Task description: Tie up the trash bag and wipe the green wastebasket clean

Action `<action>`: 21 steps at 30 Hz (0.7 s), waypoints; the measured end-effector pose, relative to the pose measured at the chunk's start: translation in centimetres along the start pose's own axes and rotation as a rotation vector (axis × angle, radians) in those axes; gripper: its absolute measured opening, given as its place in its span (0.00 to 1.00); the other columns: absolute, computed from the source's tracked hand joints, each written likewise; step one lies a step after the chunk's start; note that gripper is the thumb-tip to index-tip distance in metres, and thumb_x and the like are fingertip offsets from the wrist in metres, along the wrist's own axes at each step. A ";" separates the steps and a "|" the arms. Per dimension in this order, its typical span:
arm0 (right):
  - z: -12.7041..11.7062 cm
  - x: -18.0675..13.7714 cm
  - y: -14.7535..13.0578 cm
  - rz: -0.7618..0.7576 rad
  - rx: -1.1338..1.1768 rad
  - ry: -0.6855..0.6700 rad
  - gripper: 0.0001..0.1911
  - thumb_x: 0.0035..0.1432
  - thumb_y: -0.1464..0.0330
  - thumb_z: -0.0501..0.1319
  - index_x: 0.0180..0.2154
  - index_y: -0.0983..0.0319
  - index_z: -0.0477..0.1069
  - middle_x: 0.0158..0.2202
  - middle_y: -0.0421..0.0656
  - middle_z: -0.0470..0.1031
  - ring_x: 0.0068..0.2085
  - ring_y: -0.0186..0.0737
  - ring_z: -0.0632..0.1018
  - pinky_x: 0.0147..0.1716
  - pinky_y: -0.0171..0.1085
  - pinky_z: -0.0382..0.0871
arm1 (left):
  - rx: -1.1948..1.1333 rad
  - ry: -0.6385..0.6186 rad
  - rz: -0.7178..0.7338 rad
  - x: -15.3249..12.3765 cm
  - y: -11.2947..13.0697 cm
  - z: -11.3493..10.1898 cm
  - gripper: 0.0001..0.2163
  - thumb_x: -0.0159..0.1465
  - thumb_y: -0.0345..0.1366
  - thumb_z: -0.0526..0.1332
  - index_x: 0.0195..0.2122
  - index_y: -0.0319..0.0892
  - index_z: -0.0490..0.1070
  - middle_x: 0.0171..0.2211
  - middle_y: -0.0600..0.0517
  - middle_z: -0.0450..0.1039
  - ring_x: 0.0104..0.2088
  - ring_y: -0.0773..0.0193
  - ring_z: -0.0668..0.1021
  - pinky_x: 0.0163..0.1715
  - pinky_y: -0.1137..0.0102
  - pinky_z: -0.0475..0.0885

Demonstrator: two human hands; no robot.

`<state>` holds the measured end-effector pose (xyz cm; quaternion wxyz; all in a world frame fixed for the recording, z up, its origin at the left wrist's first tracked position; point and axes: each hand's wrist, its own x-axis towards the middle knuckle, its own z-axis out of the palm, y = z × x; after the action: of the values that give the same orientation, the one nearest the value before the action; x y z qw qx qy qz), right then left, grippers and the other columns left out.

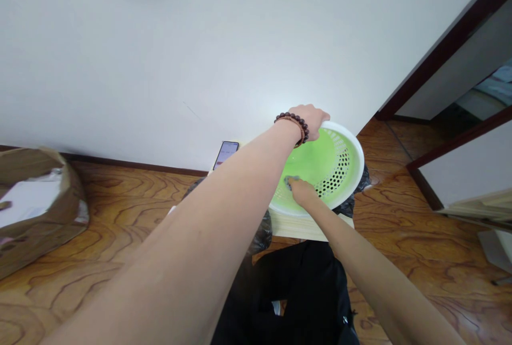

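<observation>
A round green plastic strainer basket with holes, set in a white outer basin with a broad rim (357, 166), stands tilted on a small pale wooden stool (298, 229). At the far side, my left hand (311, 119) is closed over the rim; a beaded bracelet (294, 117) circles that wrist. Inside the basket, my right hand (303, 192) presses a small grey wad (288, 180) against the green surface. Whether the wad is cloth or a scouring pad cannot be made out. My left forearm hides the basket's left part.
A phone (226, 153) lies on the stool's left back corner, by the white wall (160, 67). Black plastic bags (262, 234) hang around the stool. An open cardboard box (60, 206) with papers stands on the wood floor at left. A doorway is at right.
</observation>
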<state>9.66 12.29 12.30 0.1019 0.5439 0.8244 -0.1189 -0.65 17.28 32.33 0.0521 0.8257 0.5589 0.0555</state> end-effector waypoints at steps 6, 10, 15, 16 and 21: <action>-0.9 0.2 2.2 0.113 -0.154 0.018 0.17 0.57 0.78 0.46 0.45 0.69 0.68 0.42 0.59 0.73 0.45 0.47 0.74 0.42 0.42 0.64 | -0.006 0.011 0.015 0.3 0.0 0.2 0.22 0.49 0.32 0.61 0.47 0.49 0.70 0.44 0.47 0.70 0.45 0.51 0.71 0.42 0.63 0.65; -0.1 1.0 -0.2 0.042 0.082 -0.014 0.17 0.57 0.75 0.49 0.47 0.63 0.67 0.43 0.50 0.74 0.45 0.43 0.74 0.42 0.37 0.64 | -0.020 0.013 0.018 0.3 0.0 0.3 0.21 0.49 0.33 0.61 0.46 0.49 0.70 0.44 0.47 0.70 0.44 0.52 0.72 0.41 0.63 0.65; 0.7 1.9 -3.2 -0.080 0.332 0.105 0.17 0.61 0.72 0.46 0.48 0.60 0.66 0.47 0.43 0.72 0.48 0.37 0.72 0.43 0.31 0.61 | 0.001 0.003 -0.017 0.0 0.0 0.2 0.21 0.50 0.33 0.61 0.47 0.49 0.69 0.43 0.48 0.70 0.45 0.53 0.71 0.41 0.65 0.64; 0.7 1.8 -3.2 -0.079 0.318 0.102 0.17 0.61 0.72 0.46 0.48 0.60 0.66 0.47 0.43 0.73 0.47 0.38 0.72 0.43 0.32 0.61 | 0.005 0.003 -0.021 0.0 0.0 0.2 0.21 0.50 0.33 0.61 0.47 0.49 0.69 0.43 0.48 0.70 0.45 0.53 0.71 0.41 0.65 0.64; -0.4 0.6 -0.4 -0.035 0.048 -0.013 0.17 0.58 0.75 0.48 0.48 0.61 0.66 0.43 0.49 0.73 0.44 0.43 0.74 0.41 0.37 0.64 | 0.001 0.010 -0.003 0.0 0.0 0.1 0.20 0.50 0.32 0.60 0.46 0.50 0.69 0.44 0.48 0.70 0.44 0.53 0.71 0.41 0.65 0.64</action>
<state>9.03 12.76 12.56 0.0922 0.5308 0.8301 -0.1439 -0.62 17.25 32.20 0.0490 0.8245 0.5606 0.0593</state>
